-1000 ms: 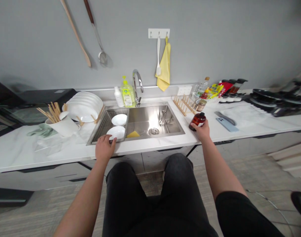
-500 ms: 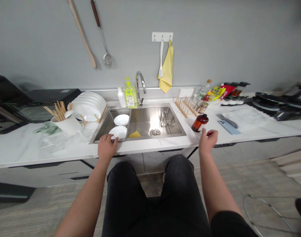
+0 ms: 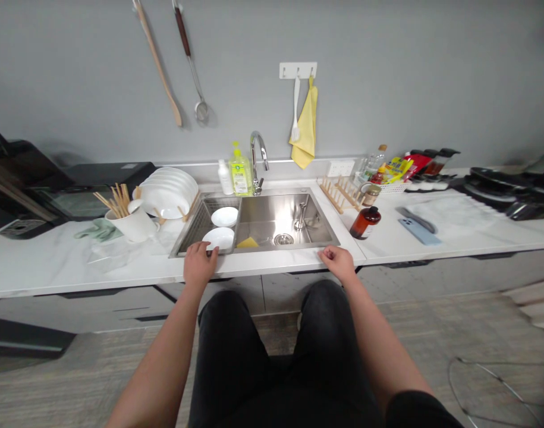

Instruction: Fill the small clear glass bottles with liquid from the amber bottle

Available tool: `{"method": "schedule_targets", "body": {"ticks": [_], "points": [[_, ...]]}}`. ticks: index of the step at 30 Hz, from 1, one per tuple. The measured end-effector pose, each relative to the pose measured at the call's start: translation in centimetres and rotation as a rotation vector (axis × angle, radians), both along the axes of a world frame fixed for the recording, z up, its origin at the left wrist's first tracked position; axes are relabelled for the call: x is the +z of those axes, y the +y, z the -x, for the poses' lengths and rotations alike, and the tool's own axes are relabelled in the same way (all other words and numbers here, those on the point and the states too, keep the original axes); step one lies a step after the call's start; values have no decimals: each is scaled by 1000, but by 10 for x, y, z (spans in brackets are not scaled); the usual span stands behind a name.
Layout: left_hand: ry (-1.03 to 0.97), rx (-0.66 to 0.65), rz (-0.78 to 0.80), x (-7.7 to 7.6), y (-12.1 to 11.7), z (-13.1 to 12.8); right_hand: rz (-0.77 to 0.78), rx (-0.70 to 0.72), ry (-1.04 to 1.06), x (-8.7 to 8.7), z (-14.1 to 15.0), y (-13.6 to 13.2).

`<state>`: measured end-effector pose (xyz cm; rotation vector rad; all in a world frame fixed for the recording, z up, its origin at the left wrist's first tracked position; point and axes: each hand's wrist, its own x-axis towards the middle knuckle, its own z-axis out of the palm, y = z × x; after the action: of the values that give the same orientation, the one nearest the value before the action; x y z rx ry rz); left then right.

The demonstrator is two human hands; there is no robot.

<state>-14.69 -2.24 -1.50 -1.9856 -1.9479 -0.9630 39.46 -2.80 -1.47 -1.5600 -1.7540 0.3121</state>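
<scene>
Standing at the left of the white surface (image 3: 298,259), a white mug (image 3: 135,224) holds wooden chopsticks (image 3: 118,202), with a crumpled green cloth (image 3: 100,230) beside it and clear plastic (image 3: 106,254) on its near side. Next to the right, large white plates (image 3: 167,193) lean in a row near the wall. The left hand (image 3: 200,264) rests at the near left edge of the sink (image 3: 272,208), half open, fingers bent and thumb apart; its fingertips are right by the near white bowl (image 3: 219,239), but whether they touch or grip anything cannot be told. That bowl and the far white bowl (image 3: 225,216) sit in the sink's left section. Behind them stand a white bottle (image 3: 225,177) and a green pump bottle (image 3: 240,175), left of the faucet (image 3: 259,151). A yellow sponge (image 3: 247,242) lies in the sink, left of the drain (image 3: 283,239). The right hand (image 3: 337,261) is at the near right corner of the sink, its fingers curled mostly closed, with nothing visible in it. Farther right, a wooden rack (image 3: 340,193) lies beside the sink, and a brown bottle (image 3: 365,223) stands upright nearer, apart from the hand. A blue phone (image 3: 420,230) lies right of the bottle, and dark pans (image 3: 499,181) sit at the far right.
</scene>
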Motion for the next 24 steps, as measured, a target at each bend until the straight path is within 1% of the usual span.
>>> {"method": "schedule_targets", "body": {"ticks": [8,11,14,15,16,17,18,20,21,22,24], "points": [[-17,-13,-3,1,-1,-1,9,-15,2,2,4,-1],[-39,-18,-7,2,-2,-4,27,7,35,4,4,3],[-117,-25,-45,9,-5,2,61,48,107,6,-4,7],[-151,-7,-71,13,-7,8,56,30,134,6,-10,8],[-183,27,-104,18,-9,16,29,-30,162,6,-19,9],[-212,78,-142,23,-11,26,-24,-139,192,7,-31,10],[-236,138,-182,29,-12,38,-97,-283,224,7,-45,13],[-278,251,-247,37,-15,63,-280,-623,295,8,-77,21],[-300,296,-269,39,-15,74,-343,-728,333,9,-93,27],[-319,333,-285,39,-15,84,-369,-760,383,11,-106,35],[-355,388,-303,34,-14,95,-311,-671,487,13,-125,53]]}}
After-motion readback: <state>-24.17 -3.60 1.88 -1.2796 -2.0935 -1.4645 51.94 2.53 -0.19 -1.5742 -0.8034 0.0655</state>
